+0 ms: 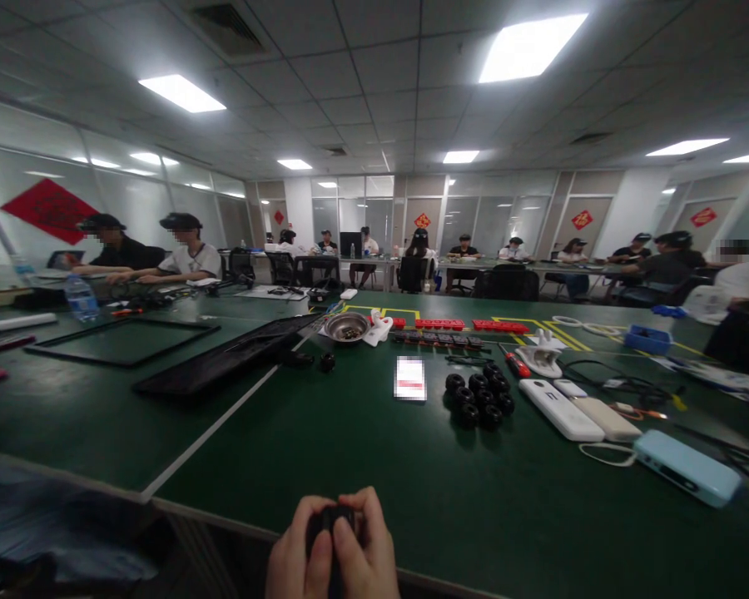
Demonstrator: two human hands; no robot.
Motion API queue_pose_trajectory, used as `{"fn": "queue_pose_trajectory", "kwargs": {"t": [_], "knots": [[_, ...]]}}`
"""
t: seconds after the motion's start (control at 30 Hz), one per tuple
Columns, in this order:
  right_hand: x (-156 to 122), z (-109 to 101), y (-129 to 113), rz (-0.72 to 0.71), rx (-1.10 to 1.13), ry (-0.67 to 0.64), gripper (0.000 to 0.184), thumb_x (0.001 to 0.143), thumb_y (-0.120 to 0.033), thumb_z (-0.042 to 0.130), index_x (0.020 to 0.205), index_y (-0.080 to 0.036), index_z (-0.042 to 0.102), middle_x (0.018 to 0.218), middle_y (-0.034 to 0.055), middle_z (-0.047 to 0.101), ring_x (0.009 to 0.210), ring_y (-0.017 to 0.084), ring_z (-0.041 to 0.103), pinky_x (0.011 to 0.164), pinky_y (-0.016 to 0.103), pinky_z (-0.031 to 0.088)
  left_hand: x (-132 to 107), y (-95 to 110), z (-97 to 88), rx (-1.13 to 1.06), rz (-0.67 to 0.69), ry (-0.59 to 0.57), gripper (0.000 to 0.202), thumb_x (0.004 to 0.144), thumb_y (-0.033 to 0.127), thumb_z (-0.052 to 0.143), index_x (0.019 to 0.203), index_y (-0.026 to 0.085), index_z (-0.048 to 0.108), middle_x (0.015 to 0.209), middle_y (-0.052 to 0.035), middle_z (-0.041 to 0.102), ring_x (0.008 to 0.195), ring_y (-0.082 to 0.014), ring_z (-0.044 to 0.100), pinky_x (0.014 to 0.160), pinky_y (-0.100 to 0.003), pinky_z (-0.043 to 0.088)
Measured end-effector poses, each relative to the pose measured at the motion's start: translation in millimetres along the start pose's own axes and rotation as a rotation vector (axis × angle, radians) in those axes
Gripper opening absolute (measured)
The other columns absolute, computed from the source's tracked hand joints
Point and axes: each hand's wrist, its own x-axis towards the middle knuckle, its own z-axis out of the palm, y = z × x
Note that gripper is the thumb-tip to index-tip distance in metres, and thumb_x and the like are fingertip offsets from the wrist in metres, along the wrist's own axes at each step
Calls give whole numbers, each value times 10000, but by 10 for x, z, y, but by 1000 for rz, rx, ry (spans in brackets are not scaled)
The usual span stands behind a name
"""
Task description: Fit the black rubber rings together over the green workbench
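At the table's near edge, my left hand (300,545) and my right hand (365,541) are together, fingers closed around a small black part (337,517). Both thumbs press on its near side; the fingers cover most of it, so its exact kind cannot be made out. Farther in on the green table (324,449) is a cluster of several round, shiny black parts (479,395), resembling small wheels. Left of them lies a phone (410,379) with a lit screen. A single black part (328,362) sits near a metal bowl (348,327) containing small pieces.
A long black panel (225,358) and a black frame (121,343) lie left. Power banks (562,409), a light blue device (686,467), cables and a red-handled screwdriver (517,363) are right. Red trays (440,324) stand behind. Several people sit at surrounding tables.
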Motion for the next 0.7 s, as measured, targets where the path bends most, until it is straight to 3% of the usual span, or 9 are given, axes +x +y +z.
{"fn": "queue_pose_trajectory", "kwargs": {"t": [0.1,0.2,0.27,0.37,0.47,0.57,0.7], "knots": [[152,43,-61,112,143,-63,338,729,-540,437,723,-202,416,564,-57,408,498,92,394,461,195,333,129,-40,10,44,42,-10,420,713,577,377,810,201,538,724,-44,622,634,-189,579,595,-267,448],[269,-18,-182,133,74,-122,273,743,-475,434,728,-204,405,580,-53,420,516,97,409,479,200,344,232,-104,32,-16,-58,-52,406,690,564,424,809,196,545,752,-44,632,675,-195,588,611,-268,463],[336,-111,-291,26,-158,-207,203,748,-388,434,822,-199,438,633,-28,477,557,111,451,511,211,363,275,-138,55,-122,-236,-72,426,700,568,400,809,185,551,733,-38,636,673,-193,596,590,-271,477],[447,-237,-413,-331,-529,-414,286,665,-363,463,882,-179,488,704,31,553,594,156,501,546,255,390,313,-164,68,-247,-521,-165,540,742,599,267,754,152,568,597,-31,610,583,-178,593,518,-266,473],[549,-246,-414,-519,-719,-508,310,634,-423,444,794,-171,527,667,59,574,564,177,509,535,278,395,360,-167,31,-249,-579,-178,548,728,614,287,672,149,571,539,-25,584,572,-176,585,515,-258,469],[598,-154,-354,-330,-707,-450,267,629,-399,473,767,-172,500,625,34,560,515,149,491,488,245,377,445,-183,-24,-157,-447,-136,464,700,588,384,663,165,573,589,-22,603,609,-183,584,549,-258,474],[651,-32,-344,16,-544,-377,167,703,-330,486,768,-185,437,600,-20,519,510,104,466,451,188,345,589,-269,-84,83,-365,-138,520,743,572,294,816,151,591,797,-84,648,768,-230,599,643,-304,486]]}}
